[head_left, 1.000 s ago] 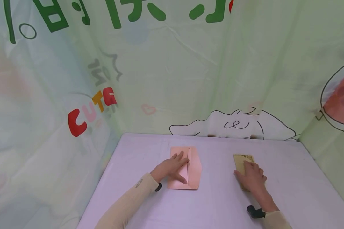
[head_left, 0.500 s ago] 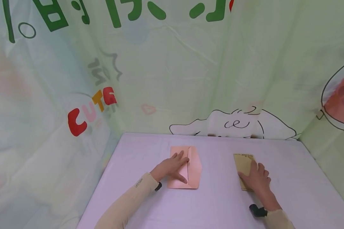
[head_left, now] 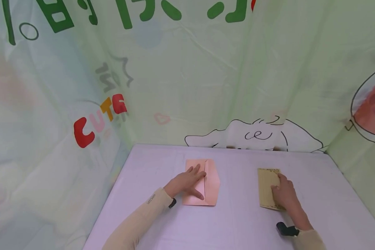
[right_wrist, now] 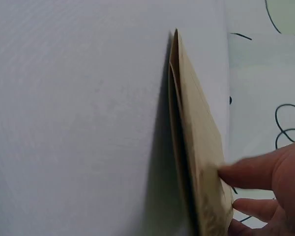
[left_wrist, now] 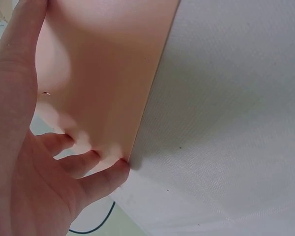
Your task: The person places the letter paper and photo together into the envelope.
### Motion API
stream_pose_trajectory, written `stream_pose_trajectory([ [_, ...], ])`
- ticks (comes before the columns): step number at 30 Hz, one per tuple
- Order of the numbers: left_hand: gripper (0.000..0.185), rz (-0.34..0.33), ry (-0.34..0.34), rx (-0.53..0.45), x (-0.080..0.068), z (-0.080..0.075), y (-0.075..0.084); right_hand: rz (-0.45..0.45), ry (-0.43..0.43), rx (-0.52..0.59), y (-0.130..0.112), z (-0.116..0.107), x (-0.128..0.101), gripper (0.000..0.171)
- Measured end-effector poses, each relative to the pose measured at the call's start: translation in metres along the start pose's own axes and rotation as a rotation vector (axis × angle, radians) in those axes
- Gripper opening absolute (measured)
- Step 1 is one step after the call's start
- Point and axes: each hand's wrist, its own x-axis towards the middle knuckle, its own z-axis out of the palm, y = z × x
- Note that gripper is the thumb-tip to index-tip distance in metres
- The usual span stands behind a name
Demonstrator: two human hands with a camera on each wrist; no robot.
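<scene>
Item one: pink envelope point(head_left: 203, 183), flap open, flat on the lilac table point(head_left: 237, 225) under the left hand point(head_left: 187, 183), whose straight, spread fingers point(left_wrist: 96, 179) press on it, unmoved since a second ago. Item two: tan card point(head_left: 268, 189), well apart to the right, now pinched at its right edge by the right hand point(head_left: 284, 194), fingertips point(right_wrist: 246, 172) curled on that side. A second ago that hand lay flat over the card; it has since slid off to the edge and the card has shifted slightly, judged a grip for lifting.
</scene>
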Motion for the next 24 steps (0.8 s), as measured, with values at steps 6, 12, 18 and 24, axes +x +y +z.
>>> stream_pose_trajectory([
  [6,0.104,0.002,-0.005,-0.006,0.000,-0.001,0.001,0.102,-0.004,0.116,0.007,-0.009,-0.005,0.060],
  [12,0.103,0.002,-0.001,-0.014,-0.001,-0.002,0.003,0.105,0.047,0.156,0.011,-0.009,-0.008,0.062],
  [18,0.103,-0.005,-0.003,-0.010,-0.003,-0.003,0.003,0.109,0.058,0.207,0.005,-0.007,-0.009,0.063],
  [24,0.104,-0.006,-0.007,-0.014,-0.002,-0.003,0.003,0.037,0.062,0.236,-0.002,-0.004,-0.010,0.060],
])
